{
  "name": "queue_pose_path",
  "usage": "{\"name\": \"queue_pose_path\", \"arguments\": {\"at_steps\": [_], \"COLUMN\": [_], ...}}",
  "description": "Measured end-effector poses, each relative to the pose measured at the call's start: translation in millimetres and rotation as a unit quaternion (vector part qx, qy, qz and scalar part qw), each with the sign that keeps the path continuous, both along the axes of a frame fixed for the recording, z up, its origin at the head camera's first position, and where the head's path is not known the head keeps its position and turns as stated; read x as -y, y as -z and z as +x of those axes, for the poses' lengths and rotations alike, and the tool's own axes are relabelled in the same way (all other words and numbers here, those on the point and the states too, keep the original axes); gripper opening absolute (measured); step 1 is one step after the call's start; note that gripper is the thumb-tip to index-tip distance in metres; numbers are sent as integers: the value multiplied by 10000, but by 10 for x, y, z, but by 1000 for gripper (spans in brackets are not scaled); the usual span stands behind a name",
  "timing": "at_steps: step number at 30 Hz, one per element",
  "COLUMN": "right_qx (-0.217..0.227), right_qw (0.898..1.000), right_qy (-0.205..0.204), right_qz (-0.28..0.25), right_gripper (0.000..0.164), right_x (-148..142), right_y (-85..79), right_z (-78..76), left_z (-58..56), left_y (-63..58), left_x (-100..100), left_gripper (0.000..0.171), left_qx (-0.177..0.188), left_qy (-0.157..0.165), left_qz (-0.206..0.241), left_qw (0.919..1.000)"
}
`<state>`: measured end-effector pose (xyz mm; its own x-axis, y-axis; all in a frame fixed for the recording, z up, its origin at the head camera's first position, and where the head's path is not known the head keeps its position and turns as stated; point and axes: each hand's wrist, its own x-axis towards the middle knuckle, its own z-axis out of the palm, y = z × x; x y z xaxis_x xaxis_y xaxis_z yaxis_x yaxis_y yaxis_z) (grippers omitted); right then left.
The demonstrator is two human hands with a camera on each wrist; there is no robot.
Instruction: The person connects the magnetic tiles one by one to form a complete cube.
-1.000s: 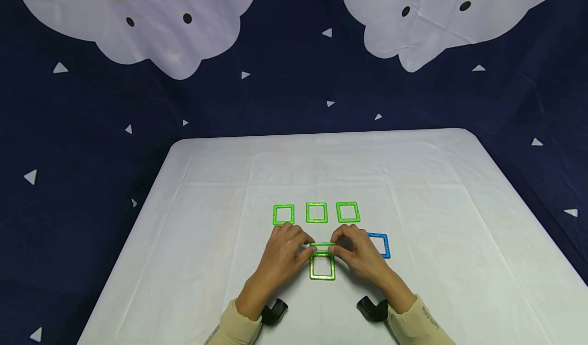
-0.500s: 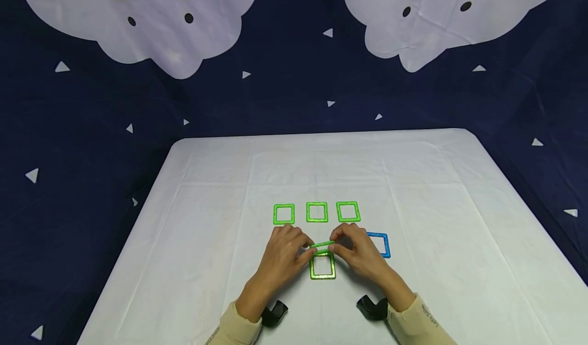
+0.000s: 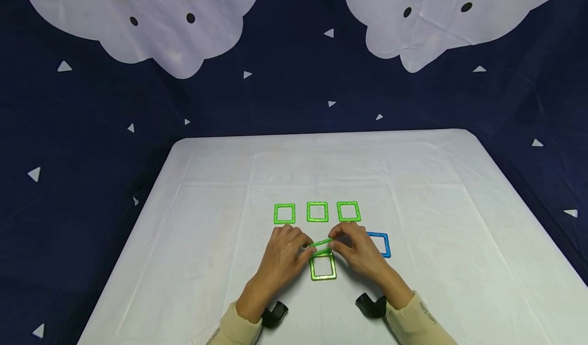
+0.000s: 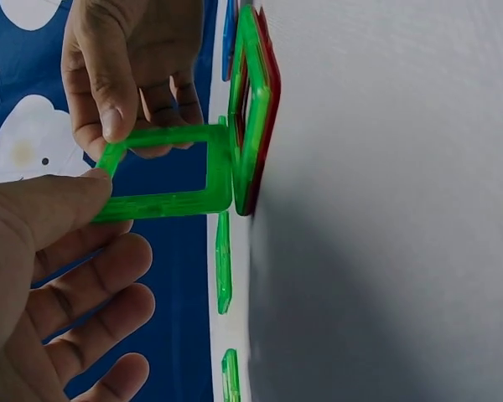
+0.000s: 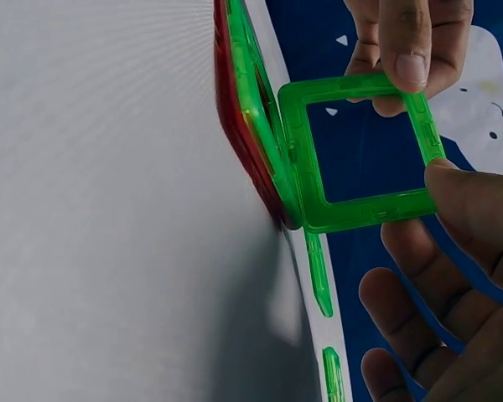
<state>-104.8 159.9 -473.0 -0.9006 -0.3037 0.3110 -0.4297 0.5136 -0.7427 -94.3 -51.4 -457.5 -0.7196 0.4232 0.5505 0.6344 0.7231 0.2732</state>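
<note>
Both hands pinch a green square magnetic tile (image 3: 320,242), an open frame, between thumb and fingers. My left hand (image 3: 286,250) has its left upper corner and my right hand (image 3: 357,248) its right one. The tile stands on edge, its lower side at the far edge of another green tile (image 3: 323,277) that lies flat. In the right wrist view a red tile (image 5: 241,142) shows beneath that flat green one. Whether the standing tile's whole lower edge touches the stack, I cannot tell. The remaining fingers of both hands hang free, loosely bent.
Beyond the hands, three green square tiles lie in a row: left (image 3: 276,214), middle (image 3: 309,212) and right (image 3: 340,212). A blue square tile (image 3: 387,245) is partly hidden behind the right hand. Everything rests on a white-covered table (image 3: 206,207) before a dark blue cloud-print cloth (image 3: 294,54).
The held tile has turned slightly, its right end moving away from me. The flat stack has twisted a little with it. Both hands keep their grip.
</note>
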Motion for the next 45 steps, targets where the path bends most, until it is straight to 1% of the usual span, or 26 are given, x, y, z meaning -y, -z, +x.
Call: {"name": "queue_pose_path", "arguments": {"at_steps": [8,17,24,29,32,38,42,45], "right_qx": [-124,-158,-104,-216,-225,-296,-266,-99], "right_qw": [9999,9998,9996,9983,9978,9950,9921,9887], "right_qy": [-76,-24,274,526,612,882,997,1038], "right_qz": [-91,-128,-9,88,77,358,718,1080], "right_gripper": [21,19,17,17,18,19,20,23], "right_x": [-17,-20,-30,-64,-97,-221,-333,-423], "right_y": [14,-7,-32,-28,-45,-83,-128,-180], "right_z": [6,-6,-1,-18,-38,-145,-286,-414], "left_z": [-44,-8,39,73,91,131,156,175], "left_y": [24,16,3,2,6,8,6,5], "left_x": [-4,19,52,84,99,118,126,127], "left_gripper": [13,15,13,14,15,15,15,15], "left_qx": [-78,-115,-26,-39,-63,-99,-163,-192], "left_qy": [-74,-150,-241,-348,-359,-365,-408,-455], "left_qz": [-14,13,122,119,125,158,170,172], "left_qw": [9999,9998,9996,9993,9993,9992,9989,9986]}}
